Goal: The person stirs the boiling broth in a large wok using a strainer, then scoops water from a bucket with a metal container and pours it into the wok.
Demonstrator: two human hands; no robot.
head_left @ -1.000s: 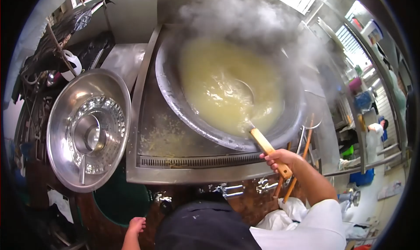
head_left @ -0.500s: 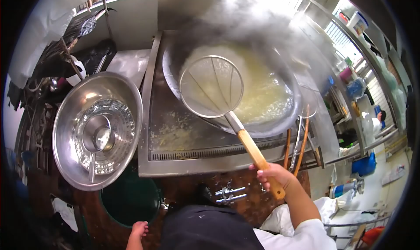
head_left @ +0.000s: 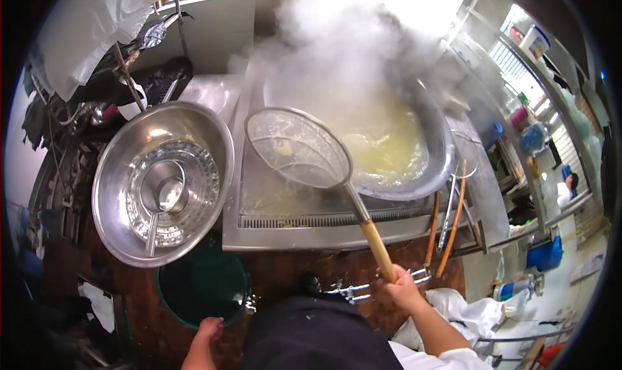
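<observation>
My right hand point(head_left: 400, 288) is closed round the wooden handle of a round mesh skimmer point(head_left: 299, 148). The skimmer's net is tilted over the left front rim of a large steaming wok point(head_left: 442, 169), with a few pale yellowish bits on the mesh. Cloudy yellow-green liquid point(head_left: 382, 146) bubbles in the wok, partly hidden by steam. Low at the centre left, my left hand point(head_left: 210, 328) has its fingers curled together beside a dark green bucket point(head_left: 204, 286); whatever it might hold is hidden.
A wide steel bowl point(head_left: 110, 195) with a perforated inner part and a handled steel pot point(head_left: 162, 186) stands left of the stove point(head_left: 291, 238). Long wooden-handled tools point(head_left: 451, 231) lean at its right. White sacks point(head_left: 453, 312) lie at lower right, and shelves line the right side.
The skimmer has come up out of the liquid and moved left, its net now tilted over the wok's near rim. The view has shifted, and steam covers more of the wok.
</observation>
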